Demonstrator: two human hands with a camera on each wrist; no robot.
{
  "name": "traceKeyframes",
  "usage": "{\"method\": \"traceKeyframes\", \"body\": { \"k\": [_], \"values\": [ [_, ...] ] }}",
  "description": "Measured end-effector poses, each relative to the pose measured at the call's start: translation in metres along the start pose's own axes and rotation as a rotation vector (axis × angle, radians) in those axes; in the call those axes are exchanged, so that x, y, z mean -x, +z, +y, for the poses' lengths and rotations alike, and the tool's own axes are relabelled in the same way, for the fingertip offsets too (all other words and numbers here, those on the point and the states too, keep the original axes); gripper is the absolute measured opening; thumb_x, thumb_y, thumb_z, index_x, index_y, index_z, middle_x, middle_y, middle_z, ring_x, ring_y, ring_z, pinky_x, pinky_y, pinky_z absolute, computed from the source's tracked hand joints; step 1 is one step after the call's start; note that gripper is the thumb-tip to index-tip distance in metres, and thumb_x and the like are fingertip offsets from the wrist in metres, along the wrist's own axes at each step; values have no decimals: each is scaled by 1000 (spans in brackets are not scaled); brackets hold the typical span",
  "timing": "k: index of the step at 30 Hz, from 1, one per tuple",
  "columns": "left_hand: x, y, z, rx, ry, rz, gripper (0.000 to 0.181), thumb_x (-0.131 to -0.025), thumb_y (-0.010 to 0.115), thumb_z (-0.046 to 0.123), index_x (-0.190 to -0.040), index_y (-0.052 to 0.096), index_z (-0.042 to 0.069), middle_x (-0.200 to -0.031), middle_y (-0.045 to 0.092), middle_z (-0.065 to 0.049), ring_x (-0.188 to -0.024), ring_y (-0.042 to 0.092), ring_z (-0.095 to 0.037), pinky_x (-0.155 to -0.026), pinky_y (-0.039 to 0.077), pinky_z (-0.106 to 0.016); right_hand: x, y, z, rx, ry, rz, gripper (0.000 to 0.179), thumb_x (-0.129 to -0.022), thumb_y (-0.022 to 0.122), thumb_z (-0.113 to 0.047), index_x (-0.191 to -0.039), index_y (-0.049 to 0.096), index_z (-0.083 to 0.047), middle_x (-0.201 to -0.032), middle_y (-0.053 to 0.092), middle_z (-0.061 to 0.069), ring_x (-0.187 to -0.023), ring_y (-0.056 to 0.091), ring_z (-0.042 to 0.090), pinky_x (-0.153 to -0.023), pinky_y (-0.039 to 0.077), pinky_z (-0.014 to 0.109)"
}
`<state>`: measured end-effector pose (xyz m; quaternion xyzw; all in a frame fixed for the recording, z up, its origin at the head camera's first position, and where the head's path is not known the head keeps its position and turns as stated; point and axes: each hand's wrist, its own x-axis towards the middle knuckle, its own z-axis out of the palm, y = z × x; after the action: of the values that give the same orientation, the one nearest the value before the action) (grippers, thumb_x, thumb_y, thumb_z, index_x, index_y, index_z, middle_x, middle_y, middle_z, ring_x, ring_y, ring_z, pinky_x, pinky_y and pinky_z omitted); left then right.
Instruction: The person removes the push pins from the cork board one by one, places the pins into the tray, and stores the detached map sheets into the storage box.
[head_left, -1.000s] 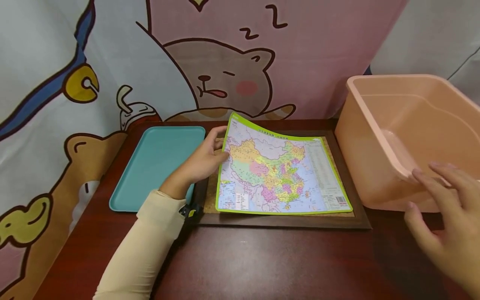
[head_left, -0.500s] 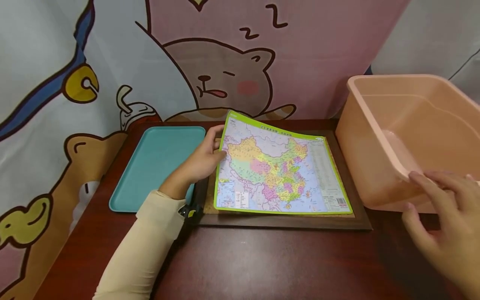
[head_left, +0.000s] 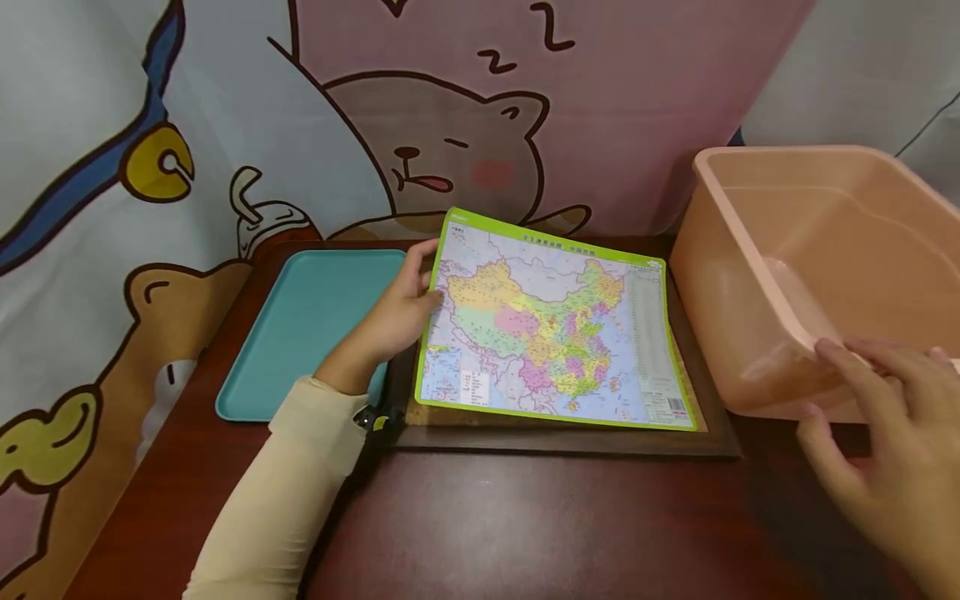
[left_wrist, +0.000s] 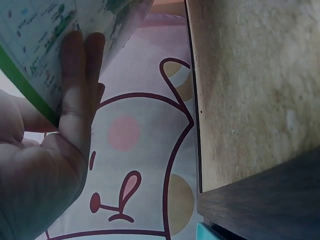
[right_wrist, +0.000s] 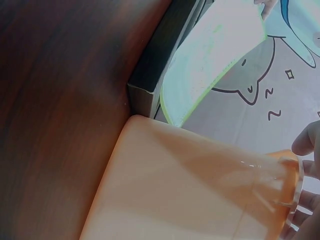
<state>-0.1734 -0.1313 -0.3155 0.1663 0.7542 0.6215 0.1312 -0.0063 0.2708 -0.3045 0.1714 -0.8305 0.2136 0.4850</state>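
My left hand (head_left: 397,310) grips the left edge of a map sheet (head_left: 540,325) with a bright green border. That edge is raised and the sheet tilts, its lower right corner lying low over a brown-framed board (head_left: 570,442). In the left wrist view, fingers (left_wrist: 75,85) lie behind the map (left_wrist: 42,45), above the board's cork-like surface (left_wrist: 250,90). My right hand (head_left: 896,450) has its fingers extended at the near rim of a peach plastic bin (head_left: 735,308). In the right wrist view, fingertips (right_wrist: 306,142) show beside the bin's rim (right_wrist: 296,195).
A teal tray (head_left: 251,387) lies left of the board, partly behind the left forearm. The bin stands close against the board's right side. Behind the dark red table (head_left: 487,525) hangs a cartoon-printed cloth (head_left: 600,100).
My left hand has drawn the map slightly left and up, and its upper right corner is higher than before. The right hand stays by the bin's rim, nearly unmoved.
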Motion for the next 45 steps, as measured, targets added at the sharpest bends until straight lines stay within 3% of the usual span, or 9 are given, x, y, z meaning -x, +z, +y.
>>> {"method": "traceKeyframes", "body": {
  "k": [7,14,33,45],
  "values": [
    [1,-4,-1,45,-9,7,59,-106,32,-1,-156,12,23,-134,52,-23,-105,65,-34,-79,57,-37,0,-1,-1,20,-5,-11,60,-97,50,-47,-112,66,9,-109,56,39,-103,47,59,-116,28,57],
    [1,-9,2,83,11,27,60,-106,32,-1,-157,11,23,-138,51,-22,-107,64,-34,-80,57,-37,-1,-1,-3,35,9,-3,60,-96,50,-47,-114,66,8,-111,56,39,-110,48,59,-116,28,58],
    [0,-11,5,230,5,116,61,-107,33,2,-157,12,30,-139,51,-23,-97,69,-21,-81,58,-35,-1,-2,-4,45,31,-10,62,-96,50,-49,-114,65,9,-111,56,38,-113,47,58,-117,26,56],
    [3,-4,9,363,-10,93,60,-107,36,3,-156,17,32,-137,54,-21,-95,71,-18,-79,59,-34,1,-3,-3,60,41,-58,63,-97,48,-49,-118,63,9,-118,55,38,-116,45,56,-118,23,57]
  ]
}}
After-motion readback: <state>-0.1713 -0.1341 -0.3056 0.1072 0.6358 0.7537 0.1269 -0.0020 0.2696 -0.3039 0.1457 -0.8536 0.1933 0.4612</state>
